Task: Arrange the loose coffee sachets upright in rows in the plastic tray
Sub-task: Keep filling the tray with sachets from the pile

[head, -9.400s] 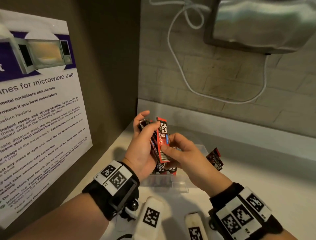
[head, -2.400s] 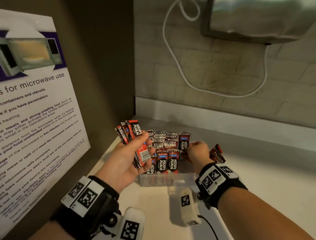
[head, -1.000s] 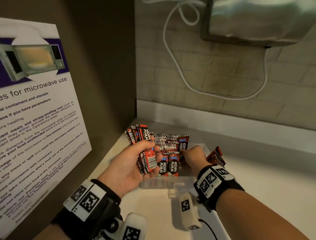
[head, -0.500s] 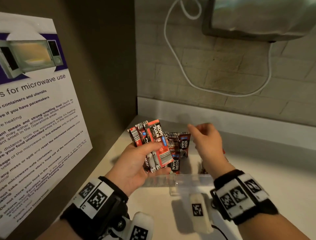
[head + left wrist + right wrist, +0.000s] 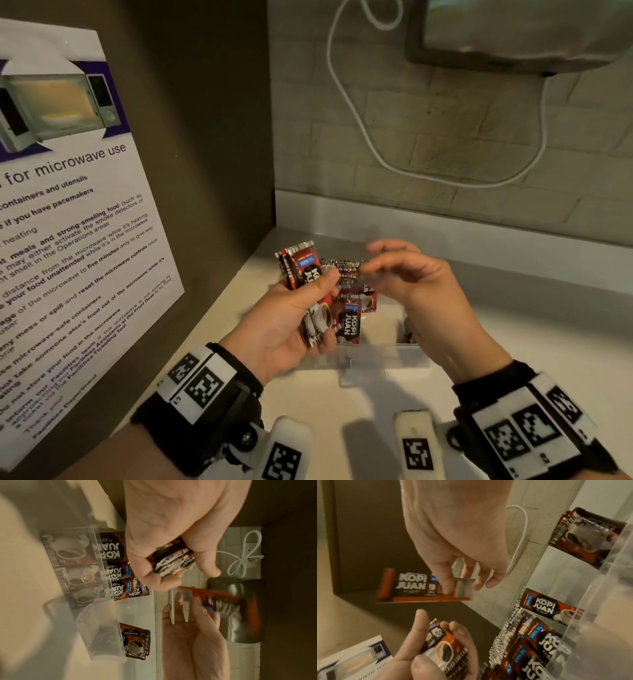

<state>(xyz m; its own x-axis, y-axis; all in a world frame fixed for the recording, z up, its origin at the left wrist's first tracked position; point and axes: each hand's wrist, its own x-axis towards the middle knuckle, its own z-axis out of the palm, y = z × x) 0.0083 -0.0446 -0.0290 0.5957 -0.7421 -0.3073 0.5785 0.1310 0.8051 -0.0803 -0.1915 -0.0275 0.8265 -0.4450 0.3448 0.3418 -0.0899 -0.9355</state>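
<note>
- Pale bench (image 5: 342, 404) carries the clear plastic tray (image 5: 373, 354).
- Left hand (image 5: 284, 329) grips a sachet bundle (image 5: 308, 274).
- Right hand (image 5: 411, 281) pinches one sachet (image 5: 419, 586).

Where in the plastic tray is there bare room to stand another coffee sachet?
Mid-tray: the plastic tray has bare floor between the standing rows at its left end and the few sachets by its right wall. The left end is packed tight. The counter in front of the tray is bare.
</note>
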